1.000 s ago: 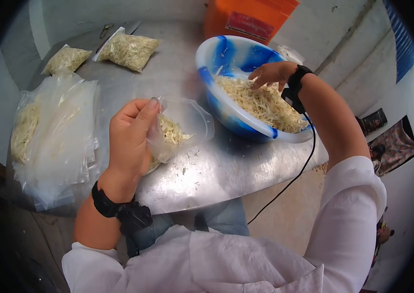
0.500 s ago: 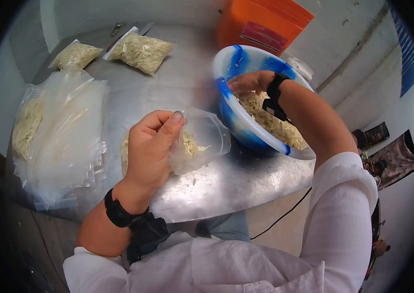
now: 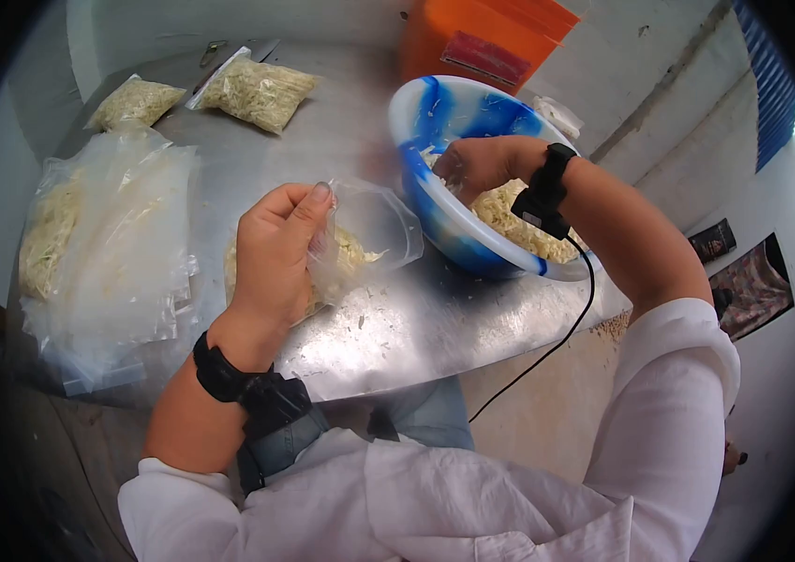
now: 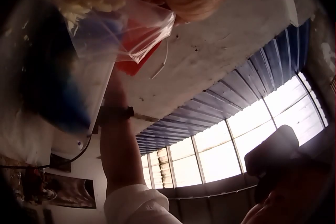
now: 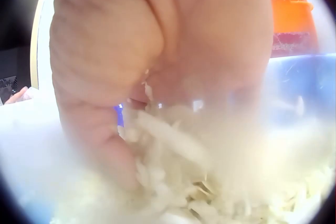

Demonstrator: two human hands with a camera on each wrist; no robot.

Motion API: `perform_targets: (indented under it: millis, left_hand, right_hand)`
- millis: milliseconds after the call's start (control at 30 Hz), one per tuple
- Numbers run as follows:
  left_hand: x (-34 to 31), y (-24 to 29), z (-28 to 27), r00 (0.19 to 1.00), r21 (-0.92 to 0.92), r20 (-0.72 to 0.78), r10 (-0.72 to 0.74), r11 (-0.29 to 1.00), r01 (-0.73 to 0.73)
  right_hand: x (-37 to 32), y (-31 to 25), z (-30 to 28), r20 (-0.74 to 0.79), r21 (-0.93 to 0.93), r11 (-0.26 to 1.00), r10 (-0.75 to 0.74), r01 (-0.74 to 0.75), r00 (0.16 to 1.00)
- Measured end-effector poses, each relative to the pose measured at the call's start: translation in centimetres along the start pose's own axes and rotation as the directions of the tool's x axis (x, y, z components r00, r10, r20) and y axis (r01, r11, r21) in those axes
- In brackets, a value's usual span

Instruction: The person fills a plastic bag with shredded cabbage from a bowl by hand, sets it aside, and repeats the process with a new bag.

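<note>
My left hand (image 3: 275, 248) pinches the rim of a clear plastic bag (image 3: 374, 211) between thumb and fingers. The bag's mouth gapes toward the bowl, and pale shredded vegetable (image 3: 352, 253) lies inside it. In the left wrist view, the clear film (image 4: 149, 32) hangs below the fingers. My right hand (image 3: 486, 167) reaches into a blue-and-white bowl (image 3: 449, 220) of the same shreds (image 3: 528, 225), near its left side. From the right wrist view, the right hand's fingers curl downward around a clump of shreds (image 5: 168, 140); the fingertips are buried.
Two filled bags, one (image 3: 257, 89) larger in view, lie at the back left of the metal table (image 3: 341, 122). A stack of flat clear bags (image 3: 126, 253) covers the left side. An orange container (image 3: 486, 42) stands behind the bowl. A black cable (image 3: 547, 347) hangs from the right wrist.
My right hand has moved from loosely spread over the shreds to the bowl's left side, its fingers now curled down into them. The left hand keeps its hold on the bag.
</note>
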State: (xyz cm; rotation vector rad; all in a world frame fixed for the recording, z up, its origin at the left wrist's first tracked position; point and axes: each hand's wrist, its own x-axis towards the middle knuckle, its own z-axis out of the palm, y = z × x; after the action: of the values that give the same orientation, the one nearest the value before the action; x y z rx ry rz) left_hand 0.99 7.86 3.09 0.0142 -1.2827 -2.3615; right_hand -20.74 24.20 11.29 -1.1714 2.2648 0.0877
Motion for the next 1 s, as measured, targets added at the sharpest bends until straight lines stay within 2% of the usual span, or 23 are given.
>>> perform_targets:
  millis: [100,167,300,367,433,467,533,567,633,667,767,833,900,967,1000]
  left_hand:
    - [0.0,-0.1,0.0,1.0,-0.015,0.006,0.011,1.0,-0.011]
    - [0.0,-0.1,0.1,1.0,-0.018,-0.002,0.024,1.0,-0.024]
    - [0.0,-0.2,-0.2,1.0,0.016,0.004,0.026,1.0,-0.026]
    - [0.0,-0.2,-0.1,0.999,0.032,0.019,0.026,0.999,-0.026]
    - [0.0,-0.1,0.2,1.0,0.004,-0.003,0.031,1.0,-0.031]
    - [0.0,-0.1,0.2,1.0,0.004,-0.005,0.03,1.0,-0.03]
    - [0.0,0.0,0.2,1.0,0.012,-0.002,0.028,1.0,-0.028]
    - [0.0,-0.1,0.1,1.0,0.016,-0.003,0.028,0.999,-0.028]
    - [0.0,-0.1,0.0,1.0,0.024,-0.004,0.031,0.999,-0.031]
    - [0.0,-0.1,-0.1,1.0,0.027,-0.004,0.029,0.999,-0.028]
    - [0.1,0.0,-0.1,1.0,0.016,0.004,0.021,1.0,-0.021]
    - [0.0,0.3,0.6,0.997,-0.026,-0.072,0.022,0.999,-0.024]
    - [-0.1,0.3,0.7,0.996,-0.023,-0.081,0.024,0.999,-0.026]
    - [-0.1,0.3,0.7,0.996,-0.018,-0.087,0.027,0.999,-0.028]
    - [0.0,0.2,0.5,0.997,-0.016,-0.072,0.026,0.999,-0.027]
  right_hand:
    - [-2.4,0.8,0.1,-0.026,-0.027,0.999,-0.035,0.034,0.999]
    - [-3.9,1.8,-0.1,0.018,-0.008,0.999,-0.049,0.049,0.999]
    - [-6.0,2.8,-0.7,0.069,-0.107,0.994,0.043,-0.036,0.997]
    - [-6.0,2.7,-1.3,0.107,-0.087,0.994,0.08,-0.07,0.991]
    - [-5.4,3.5,-1.3,-0.043,-0.126,0.984,-0.128,0.122,0.991]
    - [-5.0,3.3,-1.0,-0.042,-0.126,0.984,-0.13,0.123,0.991]
    - [-3.5,2.5,-0.2,-0.167,0.014,0.983,-0.178,0.183,0.97]
    - [-2.8,1.9,0.3,-0.168,0.016,0.982,-0.181,0.186,0.969]
    - [-1.6,0.9,1.3,-0.023,-0.108,0.992,-0.07,0.067,0.997]
    - [-0.7,0.6,1.5,0.124,-0.134,0.99,-0.037,0.054,0.992]
    - [-1.7,1.1,1.3,0.13,-0.065,0.998,0.033,-0.025,0.991]
    - [-2.3,2.7,1.1,0.126,-0.109,0.993,0.059,-0.045,0.99]
    - [-3.7,4.0,1.0,0.116,-0.154,0.986,0.088,-0.07,0.989]
    - [-5.5,4.8,1.2,0.031,-0.122,0.979,0.17,-0.165,0.985]
    - [-6.2,5.5,1.4,0.056,-0.124,0.977,0.183,-0.175,0.982]
